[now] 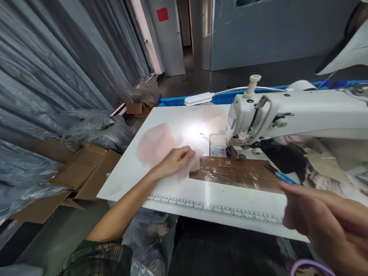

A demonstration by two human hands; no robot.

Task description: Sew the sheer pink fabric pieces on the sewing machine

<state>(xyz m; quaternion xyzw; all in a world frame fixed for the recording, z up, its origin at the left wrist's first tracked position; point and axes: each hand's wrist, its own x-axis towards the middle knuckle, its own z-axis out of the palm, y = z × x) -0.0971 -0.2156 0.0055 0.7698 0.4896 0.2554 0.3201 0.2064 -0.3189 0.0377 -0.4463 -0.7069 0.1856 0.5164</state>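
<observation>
My left hand [182, 159] is closed in a pinch on a sheer pale pink fabric [156, 143], left of the sewing machine's needle area. The fabric lies loosely over the white table, and a bit of it hangs below my fingers by the brown taped strip [230, 172]. My right hand [322, 222] is raised at the right, near the table's front edge and blurred. Its fingers are loosely bent and partly apart, with nothing visible in them. Blue-handled thread snips [284, 177] lie just beyond it, on the strip's right end.
The white sewing machine [310, 115] stands at the right, with a lit lamp [199, 99] beside its head. A ruler tape [212, 209] runs along the table's front edge. Crumpled cloth [324, 161] lies under the machine arm. Cardboard boxes [83, 168] sit on the floor left.
</observation>
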